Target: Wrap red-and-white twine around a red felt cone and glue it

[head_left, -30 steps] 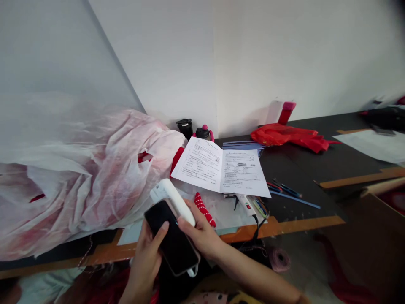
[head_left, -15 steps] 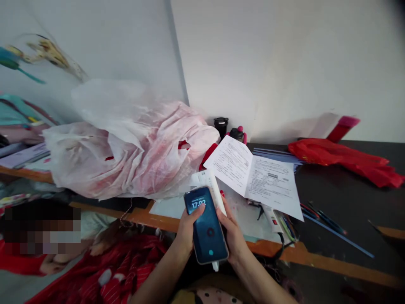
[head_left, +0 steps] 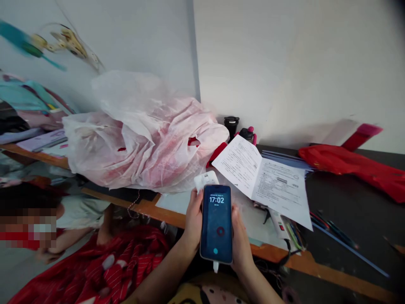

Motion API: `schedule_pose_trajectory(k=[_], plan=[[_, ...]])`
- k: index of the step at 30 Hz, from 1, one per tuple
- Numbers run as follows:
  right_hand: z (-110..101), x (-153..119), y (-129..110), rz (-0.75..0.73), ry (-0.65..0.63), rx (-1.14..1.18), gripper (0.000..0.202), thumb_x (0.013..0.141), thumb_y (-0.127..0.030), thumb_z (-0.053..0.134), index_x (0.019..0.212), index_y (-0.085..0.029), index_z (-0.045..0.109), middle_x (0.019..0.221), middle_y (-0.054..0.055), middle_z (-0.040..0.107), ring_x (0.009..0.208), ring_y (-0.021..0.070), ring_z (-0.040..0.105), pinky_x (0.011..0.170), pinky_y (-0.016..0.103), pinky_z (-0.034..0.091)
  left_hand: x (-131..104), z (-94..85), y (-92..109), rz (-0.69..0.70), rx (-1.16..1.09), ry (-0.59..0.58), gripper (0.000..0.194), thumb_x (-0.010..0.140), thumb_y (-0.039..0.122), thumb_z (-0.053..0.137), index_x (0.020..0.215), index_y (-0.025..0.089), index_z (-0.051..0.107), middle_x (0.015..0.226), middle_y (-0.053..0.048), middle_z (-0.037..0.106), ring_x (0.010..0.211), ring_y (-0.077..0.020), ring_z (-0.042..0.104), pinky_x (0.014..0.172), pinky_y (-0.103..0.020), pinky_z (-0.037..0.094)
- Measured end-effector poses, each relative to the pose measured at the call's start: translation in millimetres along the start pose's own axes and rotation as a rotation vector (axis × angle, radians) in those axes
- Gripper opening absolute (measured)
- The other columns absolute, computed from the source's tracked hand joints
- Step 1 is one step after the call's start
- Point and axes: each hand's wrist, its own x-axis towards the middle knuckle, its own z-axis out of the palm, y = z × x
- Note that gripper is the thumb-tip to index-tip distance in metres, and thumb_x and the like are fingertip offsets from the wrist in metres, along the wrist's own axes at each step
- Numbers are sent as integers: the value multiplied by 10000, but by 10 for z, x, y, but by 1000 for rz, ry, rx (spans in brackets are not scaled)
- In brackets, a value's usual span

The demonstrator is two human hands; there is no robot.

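Observation:
A phone (head_left: pixel 217 223) with a lit screen showing 17:02 is held upright between both hands, low in the centre. My left hand (head_left: pixel 193 219) grips its left edge, and my right hand (head_left: pixel 240 238) wraps its right edge. A white plug sticks out of the phone's bottom end. Just behind the top of the phone is a white object (head_left: pixel 205 180) with small dark marks, partly hidden by the phone and close to my left fingers. Beyond the hands, an open printed leaflet (head_left: pixel 278 190) lies on the dark table (head_left: pixel 335 194).
Translucent bags (head_left: pixel 142 143) with reddish contents fill the back left. Behind the leaflet stand a black cup (head_left: pixel 231 124) and a dark bottle. A power strip (head_left: pixel 279 223), pens and a red bag (head_left: pixel 354 169) lie rightward. Someone sits at lower left beside red striped fabric (head_left: pixel 126 261).
My left thumb has moved off the screen to the phone's left edge. The phone is more upright and slightly further right. The whole view has shifted, with the table items appearing further right.

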Motion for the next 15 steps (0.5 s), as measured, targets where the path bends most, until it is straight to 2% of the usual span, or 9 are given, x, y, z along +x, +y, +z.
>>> schedule_pose_trajectory(k=[2, 3, 8, 11, 15], plan=[[7, -14, 18, 92, -20, 99, 585, 850, -672, 662, 1262, -257, 668, 1285, 34, 702, 1245, 257, 603, 1019, 383, 507, -4, -15, 26, 155, 108, 57, 335, 851, 492, 713, 1035, 223, 633, 935, 4, 709, 876, -170, 680, 837, -269, 532], [10, -19, 29, 161, -22, 161, 589, 832, -664, 689, 1245, -244, 680, 1238, 43, 727, 1195, 272, 640, 978, 400, 537, -10, -23, 49, 185, 152, 70, 340, 852, 490, 709, 1051, 228, 623, 937, 4, 708, 864, -170, 677, 816, -266, 530], [61, -34, 86, 517, -18, 372, 564, 827, -646, 699, 1154, -188, 719, 1004, 78, 789, 919, 298, 750, 742, 418, 621, 21, -122, 193, 187, 232, 166, 405, 802, 484, 737, 1088, 222, 622, 1011, -37, 734, 923, -211, 692, 825, -292, 523], [124, -23, 152, 626, -41, 414, 586, 870, -681, 623, 1111, -157, 730, 933, 93, 791, 857, 284, 757, 735, 423, 623, 131, -255, 219, 190, 280, 248, 390, 789, 467, 743, 1061, 204, 649, 1023, -54, 739, 922, -223, 690, 827, -308, 519], [198, -9, 282, 701, -168, 490, 674, 891, -748, 520, 1101, -142, 724, 924, 118, 787, 850, 300, 754, 742, 489, 618, 295, -469, 209, 201, 376, 323, 439, 769, 526, 737, 1003, 161, 667, 890, -55, 724, 806, -219, 676, 751, -316, 519]])
